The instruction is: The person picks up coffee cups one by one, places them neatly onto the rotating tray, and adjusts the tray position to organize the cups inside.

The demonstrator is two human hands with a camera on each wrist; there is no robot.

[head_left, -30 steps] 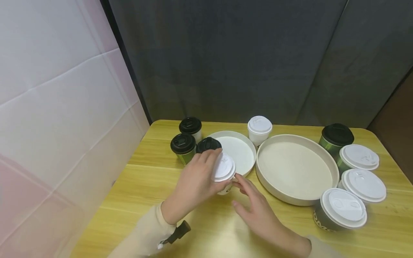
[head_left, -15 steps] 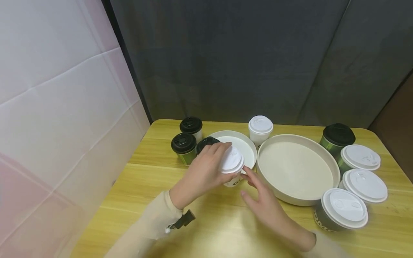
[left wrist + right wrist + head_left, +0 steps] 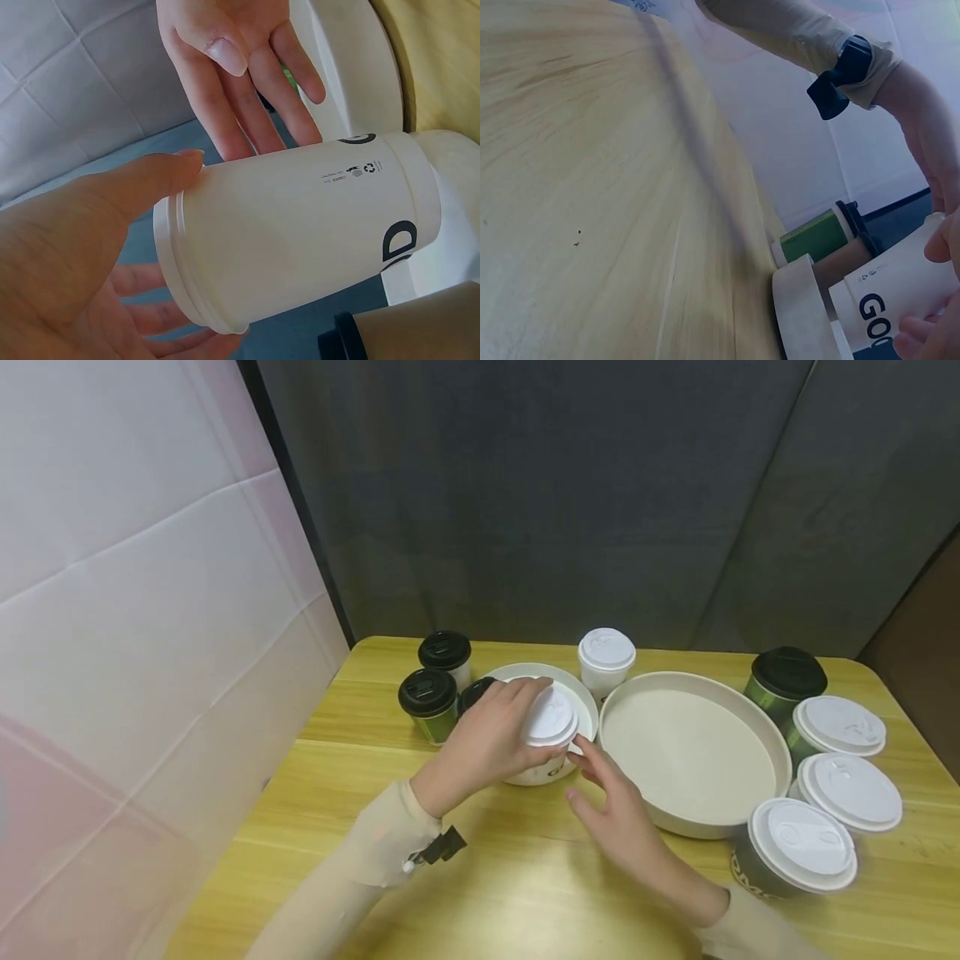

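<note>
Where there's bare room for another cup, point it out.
Bare: the large tray; the table between the sleeves; and farther left, between the left sleeve and the black-lidded cups. Crowded: the small tray, where the left hand holds a white-lidded cup beside black-lidded ones; and the right side, where four lidded cups stand close together.
</note>
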